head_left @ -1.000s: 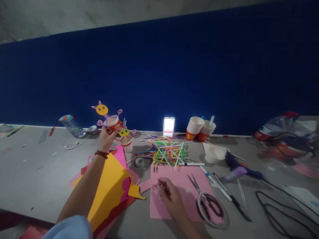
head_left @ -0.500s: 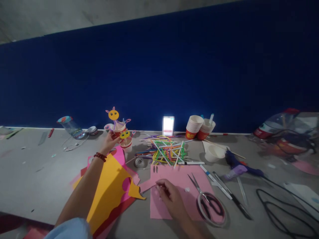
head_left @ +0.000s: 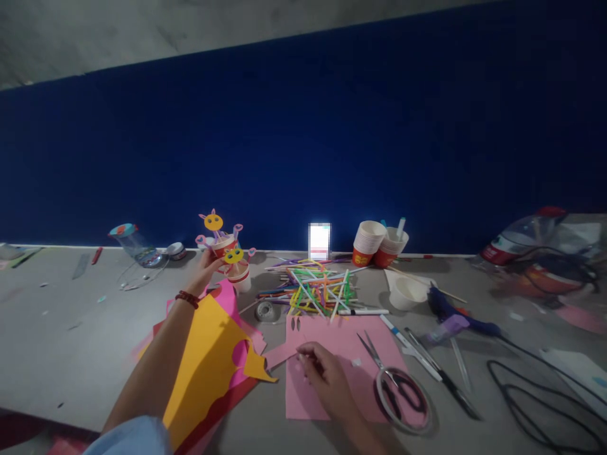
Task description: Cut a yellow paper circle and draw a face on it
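Note:
My left hand [head_left: 205, 268] reaches to the back of the table, its fingers closed around the side of a red-and-white paper cup [head_left: 224, 245]. From that cup rises a figure with a yellow paper face [head_left: 213, 222], pink ears and curled pipe-cleaner arms. Just in front stands another paper cup [head_left: 241, 279] with a second yellow face [head_left: 234, 255]. My right hand [head_left: 325, 373] rests over a pink foam sheet [head_left: 341, 395], thumb and forefinger pinched beside a pink strip [head_left: 281, 356]. Whatever lies between those fingertips is too small to make out.
Scissors [head_left: 379, 357] and a tape roll [head_left: 429, 414] lie right of my right hand. Pipe cleaners [head_left: 322, 291] are piled mid-table, near stacked paper cups [head_left: 368, 240]. Yellow paper [head_left: 202, 360] lies under my left forearm. A glue gun [head_left: 462, 316] and its cable are right.
The yellow-faced figure at my left hand has shifted slightly left and down, and the front yellow face a little left. My right hand has stayed in place.

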A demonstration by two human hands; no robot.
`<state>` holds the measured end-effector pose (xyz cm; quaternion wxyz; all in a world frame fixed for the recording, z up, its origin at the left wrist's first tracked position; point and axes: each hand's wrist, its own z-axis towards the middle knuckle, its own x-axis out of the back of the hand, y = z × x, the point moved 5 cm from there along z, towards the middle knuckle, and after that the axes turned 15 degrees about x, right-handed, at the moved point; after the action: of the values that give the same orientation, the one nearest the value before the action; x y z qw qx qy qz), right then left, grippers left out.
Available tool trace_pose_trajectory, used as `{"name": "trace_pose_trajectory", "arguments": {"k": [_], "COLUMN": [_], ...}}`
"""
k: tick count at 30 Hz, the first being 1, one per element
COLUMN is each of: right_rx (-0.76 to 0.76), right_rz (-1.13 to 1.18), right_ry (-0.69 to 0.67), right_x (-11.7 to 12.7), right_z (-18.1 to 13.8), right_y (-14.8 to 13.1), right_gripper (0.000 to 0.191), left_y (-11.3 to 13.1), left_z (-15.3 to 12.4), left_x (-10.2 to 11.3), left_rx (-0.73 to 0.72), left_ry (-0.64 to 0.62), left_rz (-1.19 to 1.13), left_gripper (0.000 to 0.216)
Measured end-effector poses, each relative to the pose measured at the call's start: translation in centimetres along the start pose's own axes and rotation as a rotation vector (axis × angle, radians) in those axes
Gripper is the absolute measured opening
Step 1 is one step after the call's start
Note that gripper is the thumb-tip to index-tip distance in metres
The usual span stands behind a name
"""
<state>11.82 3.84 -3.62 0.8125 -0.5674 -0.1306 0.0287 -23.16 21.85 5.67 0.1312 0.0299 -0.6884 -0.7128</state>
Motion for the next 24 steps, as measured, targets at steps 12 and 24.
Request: {"name": "trace_pose_trajectory", "arguments": {"k": [12, 24], "right_rx": [-0.004, 0.009], "right_rz": [0.021, -0.010], "right_ry": [0.018, -0.021], "right_x": [0.1, -0.3], "right_z": [0.0, 0.1], "right_y": [-0.1, -0.1], "right_gripper": [0.029, 0.026], "left_y": [0.5, 4.5], "left_z": [1.1, -6.7], "left_x": [0.5, 3.6], "left_rx": [-0.101, -0.470], "left_ry": [0.119, 0.451], "left_rz": [-0.038, -0.110], "left_gripper": [0.063, 0.076]}}
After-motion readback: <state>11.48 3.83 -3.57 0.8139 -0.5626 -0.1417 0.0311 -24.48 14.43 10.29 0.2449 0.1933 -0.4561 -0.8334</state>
